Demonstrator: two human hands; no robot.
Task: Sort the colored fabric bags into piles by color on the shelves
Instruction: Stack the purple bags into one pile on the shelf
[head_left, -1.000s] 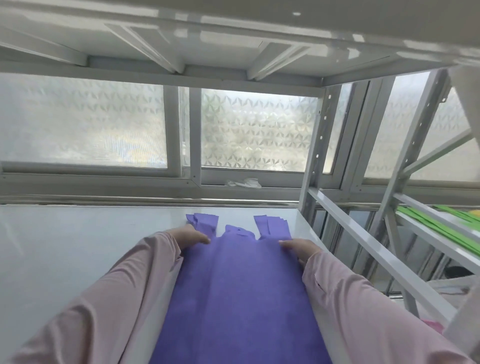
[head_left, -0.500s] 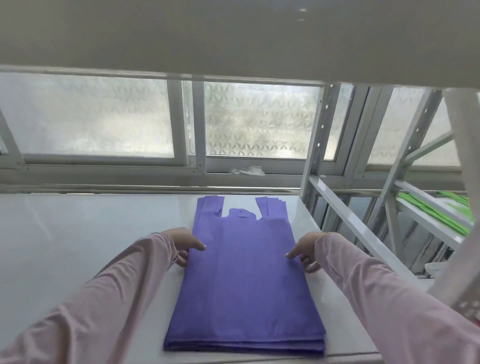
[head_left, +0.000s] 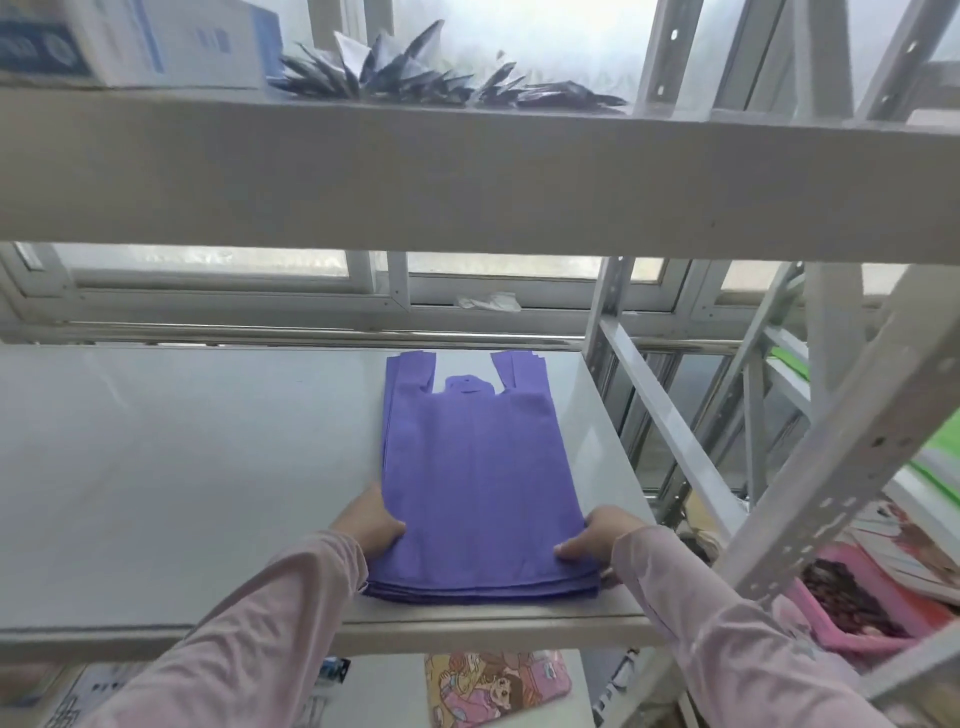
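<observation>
A flat pile of purple fabric bags (head_left: 475, 478) lies on the right part of the white shelf (head_left: 182, 467), its handles pointing toward the window. My left hand (head_left: 370, 522) holds the pile's near left corner, thumb on top. My right hand (head_left: 597, 538) holds the near right corner, thumb on top and fingertips showing under the edge. Both sleeves are pale pink. Green bags (head_left: 940, 447) show on the neighbouring rack at the right edge.
The upper shelf's beam (head_left: 467, 176) crosses just above, carrying a blue-and-white box (head_left: 135, 41) and dark packets (head_left: 415, 78). A perforated upright (head_left: 841, 467) slants at the right. A pink cartoon-printed item (head_left: 872, 603) and a cartoon-printed bag (head_left: 493, 686) lie lower down.
My hands slid back along the purple pile from its handle end to its near corners and took hold there. My view pulled back, so the upper shelf and lower items show.
</observation>
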